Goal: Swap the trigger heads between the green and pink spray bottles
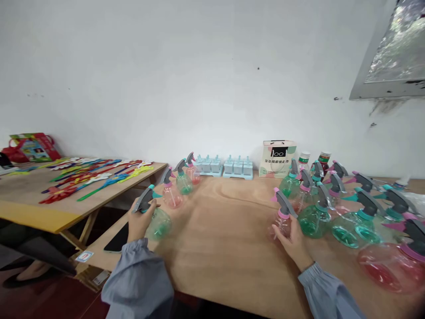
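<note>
My left hand (139, 219) is closed around the neck of a green spray bottle (160, 225) with a grey and teal trigger head, at the table's left. Just behind it stand a pink spray bottle (172, 196), another green bottle (184, 182) and one more pink bottle (193, 174). On the right, my right hand (292, 241) grips a pink spray bottle (280, 223) by its body, fingers along its near side. Close beside that hand is a green spray bottle (314, 220), at the edge of a group of several pink and green ones.
Two light-blue ice-pop molds (238, 168) and a paper bag (277, 159) stand along the wall. A dark phone (117, 239) lies by my left wrist. Colourful flower sticks (96, 177) cover the table on the left. A large pink bottle (392, 266) sits at the near right.
</note>
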Demonstrator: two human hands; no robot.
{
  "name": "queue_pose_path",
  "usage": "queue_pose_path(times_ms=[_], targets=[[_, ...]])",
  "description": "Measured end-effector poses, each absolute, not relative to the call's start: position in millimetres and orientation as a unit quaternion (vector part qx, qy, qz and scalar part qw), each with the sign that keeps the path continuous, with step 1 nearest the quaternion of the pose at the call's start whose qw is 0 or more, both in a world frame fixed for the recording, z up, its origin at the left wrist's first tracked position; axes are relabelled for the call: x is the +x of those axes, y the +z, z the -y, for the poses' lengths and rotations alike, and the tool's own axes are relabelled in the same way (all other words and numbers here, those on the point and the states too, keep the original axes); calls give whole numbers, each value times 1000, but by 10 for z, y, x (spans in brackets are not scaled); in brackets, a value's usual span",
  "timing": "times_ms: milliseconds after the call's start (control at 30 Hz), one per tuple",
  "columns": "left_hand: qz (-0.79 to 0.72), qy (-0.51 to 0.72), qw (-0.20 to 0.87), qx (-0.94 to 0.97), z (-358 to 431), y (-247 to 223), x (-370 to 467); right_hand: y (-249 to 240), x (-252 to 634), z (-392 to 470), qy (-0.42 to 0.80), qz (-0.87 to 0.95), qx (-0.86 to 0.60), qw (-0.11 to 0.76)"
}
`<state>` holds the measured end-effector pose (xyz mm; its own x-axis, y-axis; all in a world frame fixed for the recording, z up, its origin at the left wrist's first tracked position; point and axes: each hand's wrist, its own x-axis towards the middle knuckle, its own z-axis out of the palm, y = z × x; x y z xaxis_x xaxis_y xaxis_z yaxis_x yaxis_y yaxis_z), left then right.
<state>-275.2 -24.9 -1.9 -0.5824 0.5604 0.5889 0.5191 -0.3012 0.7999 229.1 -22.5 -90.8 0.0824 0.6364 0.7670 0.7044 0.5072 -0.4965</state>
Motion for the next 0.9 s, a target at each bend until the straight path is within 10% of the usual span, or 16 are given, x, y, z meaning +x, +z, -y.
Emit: queue_pose_path(times_ms=[500, 767, 900], targets=[[-635, 632, -55, 441, -105, -57, -2869, -895, 2302, 251, -6, 682, -499, 534], [-559, 711, -357, 233, 124, -9, -2698, -1017, 2242, 158, -51, 666, -488, 562], [-514, 680, -194, 486, 304, 169, -1839, -1042, 2034, 195, -30, 676, -461, 573]])
